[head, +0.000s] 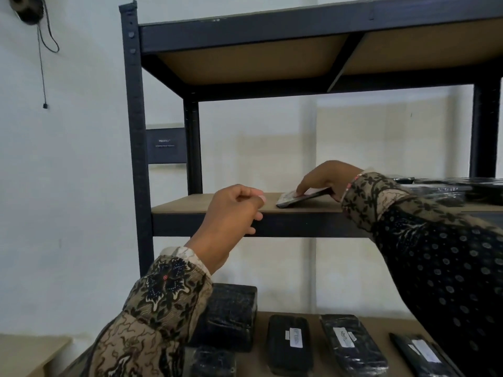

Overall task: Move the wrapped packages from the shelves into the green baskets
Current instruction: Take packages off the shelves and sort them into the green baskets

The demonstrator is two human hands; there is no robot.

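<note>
Flat package (302, 198) — long axis left-right, under right hand (326, 178)

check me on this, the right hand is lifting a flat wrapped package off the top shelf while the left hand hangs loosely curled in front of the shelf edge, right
Not quite. In the head view the right hand is tipping up the flat wrapped package on the middle shelf, not the top shelf, which sits well above it. The rest holds: the left hand hangs loosely curled in front of the shelf edge, holding nothing.
</note>
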